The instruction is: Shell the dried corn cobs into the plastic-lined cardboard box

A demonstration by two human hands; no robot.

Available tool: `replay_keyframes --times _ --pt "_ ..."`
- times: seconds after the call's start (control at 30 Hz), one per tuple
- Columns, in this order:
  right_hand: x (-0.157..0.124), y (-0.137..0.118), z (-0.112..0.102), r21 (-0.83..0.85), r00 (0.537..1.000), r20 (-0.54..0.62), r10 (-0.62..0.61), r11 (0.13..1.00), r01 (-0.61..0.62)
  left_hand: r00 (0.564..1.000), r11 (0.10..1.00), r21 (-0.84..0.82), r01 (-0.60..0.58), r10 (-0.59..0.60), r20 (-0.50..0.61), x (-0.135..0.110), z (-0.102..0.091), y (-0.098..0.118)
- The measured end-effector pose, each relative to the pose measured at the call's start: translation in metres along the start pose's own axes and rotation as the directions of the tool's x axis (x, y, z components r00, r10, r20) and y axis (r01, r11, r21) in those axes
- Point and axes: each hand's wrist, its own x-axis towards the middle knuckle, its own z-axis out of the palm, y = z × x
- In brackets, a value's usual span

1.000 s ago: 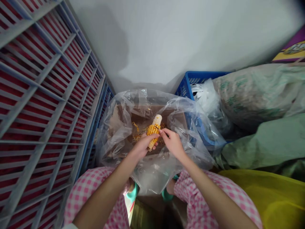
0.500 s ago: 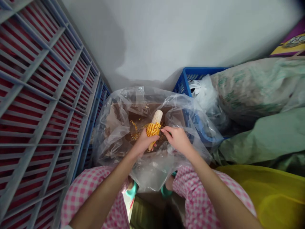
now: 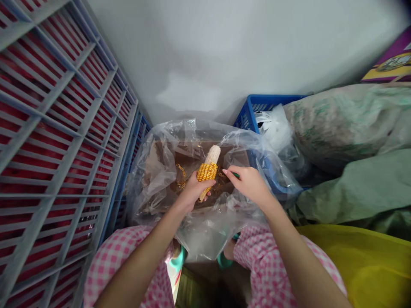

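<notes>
My left hand point(image 3: 193, 191) is wrapped round the lower part of an ear of corn point(image 3: 207, 171), which tilts up to the right. Yellow kernels cover its middle, while the upper end is bare pale cob. To its right, my right hand point(image 3: 248, 180) is closed on a small green-handled tool point(image 3: 236, 175), mostly hidden by the fingers and apart from the corn. Below both hands is a cardboard box point(image 3: 192, 149) lined with a clear plastic bag point(image 3: 202, 235). Loose kernels point(image 3: 181, 184) lie inside it.
Large slatted crates point(image 3: 77, 137) with red contents rise close on the left. At right stand a blue basket point(image 3: 248, 113) with a white plastic bag point(image 3: 278, 128), stuffed sacks point(image 3: 346, 119) and a yellow item point(image 3: 369, 261). A white wall point(image 3: 208, 55) is behind the box.
My right hand has moved right, away from the corn, and the tool's green handle now shows. The left hand keeps its hold on the corn. The view has shifted slightly.
</notes>
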Motion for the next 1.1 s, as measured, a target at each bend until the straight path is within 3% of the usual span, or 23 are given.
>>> replay_keyframes --times 0.17,0.27,0.33,0.4,0.5,0.57,0.7,0.8,0.97,1.1 --pt "-0.004 -0.003 -0.009 -0.216 0.996 0.084 0.012 0.976 0.007 0.999 0.986 0.164 -0.043 0.045 -0.007 0.005 0.002 -0.006" --pt "-0.006 -0.003 -0.002 -0.206 0.995 0.103 0.01 0.978 0.011 0.996 0.956 0.278 -0.088 0.087 0.014 0.009 0.002 -0.014" --pt "-0.006 -0.004 0.009 -0.073 0.996 0.085 0.019 0.997 -0.013 0.997 0.96 0.27 -0.069 0.071 0.002 0.009 0.003 -0.015" --pt "-0.004 -0.007 0.021 0.173 0.997 0.034 0.066 0.982 -0.071 1.0 0.986 0.162 -0.028 0.027 0.011 0.006 0.004 -0.013" --pt "0.0 -0.014 0.033 0.518 0.979 -0.078 0.187 0.847 -0.121 0.993 0.996 -0.081 0.027 -0.017 0.12 -0.001 0.007 -0.007" --pt "0.001 -0.015 0.029 0.589 0.976 -0.098 0.196 0.802 -0.102 0.99 0.982 -0.184 0.045 -0.02 0.137 -0.004 0.006 -0.004" --pt "-0.003 -0.008 0.004 0.385 0.999 -0.03 0.034 0.923 -0.02 0.999 0.988 -0.15 -0.034 0.035 0.007 -0.001 0.002 -0.001" --pt "-0.007 -0.004 -0.007 0.171 0.999 0.03 -0.018 0.985 0.013 0.997 0.996 -0.046 -0.074 0.074 -0.006 0.004 0.0 -0.002" --pt "-0.009 -0.009 -0.003 -0.066 0.995 0.095 -0.031 0.997 0.038 0.99 0.981 0.17 -0.089 0.105 -0.09 0.01 0.002 -0.007" --pt "-0.012 -0.01 -0.009 -0.198 0.992 0.125 -0.006 0.98 0.031 0.996 0.97 0.236 -0.057 0.072 -0.059 0.007 0.007 -0.006"
